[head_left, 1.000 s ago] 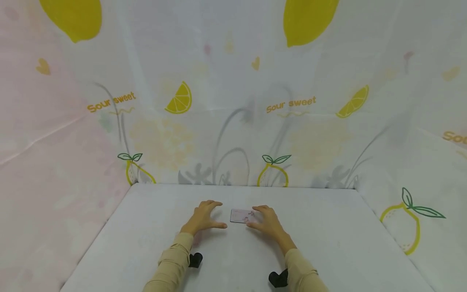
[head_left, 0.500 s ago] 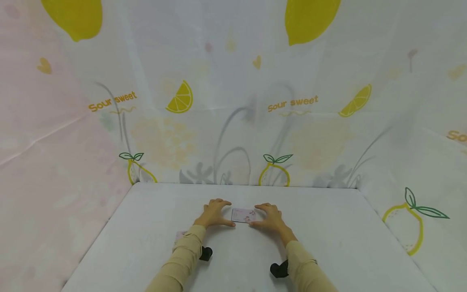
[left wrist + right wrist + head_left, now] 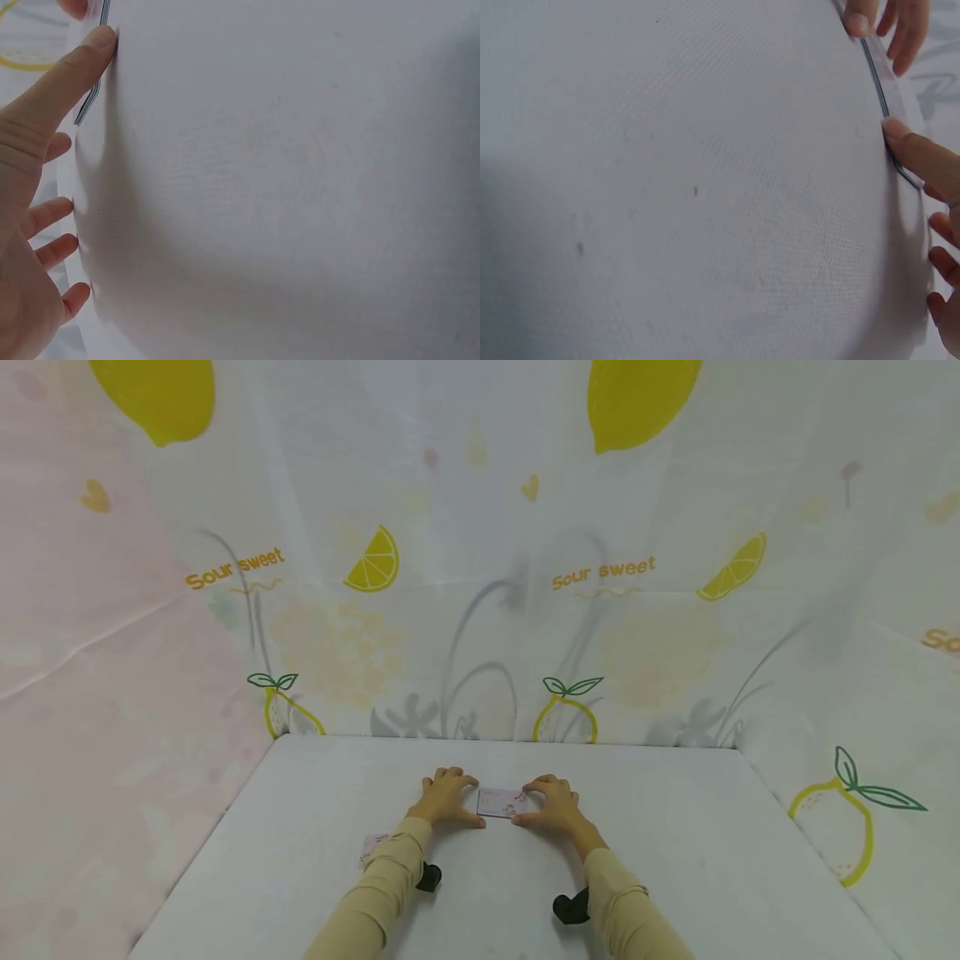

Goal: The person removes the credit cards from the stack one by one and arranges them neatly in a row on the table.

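Observation:
A thin rectangular pink card [image 3: 501, 802], printed with small flowers, lies flat on the white table between both hands. Its dark, striped edge [image 3: 877, 79] looks layered in the right wrist view, like more than one card stacked. My left hand [image 3: 444, 799] pinches the card's left end, thumb at the near edge and index finger at the far edge. At the right end, my right hand [image 3: 555, 806] pinches it the same way. In the left wrist view the left thumb [image 3: 79, 67] presses against the card's edge; the other fingertips rest on the table.
A second pink card [image 3: 372, 845] lies left of my left forearm, partly hidden by the sleeve [image 3: 386, 881]. Black heart-shaped pieces [image 3: 572, 907] sit at both wrists. Lemon-printed cloth [image 3: 480, 568] hangs behind the white table [image 3: 675, 835] and at its sides.
My left hand has moved right to the card's left end, uncovering the second card beside the forearm. The right hand has barely shifted at the right end.

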Motion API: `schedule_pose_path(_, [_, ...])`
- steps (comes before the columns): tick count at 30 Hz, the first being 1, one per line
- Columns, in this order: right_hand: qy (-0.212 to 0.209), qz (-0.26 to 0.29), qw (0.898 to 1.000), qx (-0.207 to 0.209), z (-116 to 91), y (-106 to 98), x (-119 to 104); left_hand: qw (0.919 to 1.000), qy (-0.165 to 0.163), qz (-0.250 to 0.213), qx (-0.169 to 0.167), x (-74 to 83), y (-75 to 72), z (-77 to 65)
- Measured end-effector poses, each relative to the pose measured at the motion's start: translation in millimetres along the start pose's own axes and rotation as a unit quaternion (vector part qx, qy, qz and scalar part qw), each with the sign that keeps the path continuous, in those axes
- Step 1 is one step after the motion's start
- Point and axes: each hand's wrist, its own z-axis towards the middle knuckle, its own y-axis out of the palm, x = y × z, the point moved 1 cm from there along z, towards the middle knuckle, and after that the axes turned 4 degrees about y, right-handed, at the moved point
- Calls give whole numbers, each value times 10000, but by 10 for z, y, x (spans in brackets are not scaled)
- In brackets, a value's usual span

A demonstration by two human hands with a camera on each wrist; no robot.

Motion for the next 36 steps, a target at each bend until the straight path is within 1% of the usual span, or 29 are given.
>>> schedule_pose_path(3, [55,-48,9999,-101,9,-8,-8,9999,-31,86,-78,-4,1,17])
schedule_pose_path(8, [113,-78,9997,-194,18,-20,-28,9999,-32,158,-61,-16,6,45])
schedule_pose_path(18, [188,-126,9993,-286,21,-26,-44,9999,-84,50,-87,-28,23,47])
schedule_pose_path(26, [395,-71,9986,-333,28,-34,-57,9999,-73,83,-85,-6,23,48])
schedule_pose_path(30, [422,23,9985,-346,24,-41,-62,9999,-2,141,-26,-5,49,50])
schedule_pose_path(36, [337,70,9989,-323,30,-23,-57,9996,31,270,64,-12,84,63])
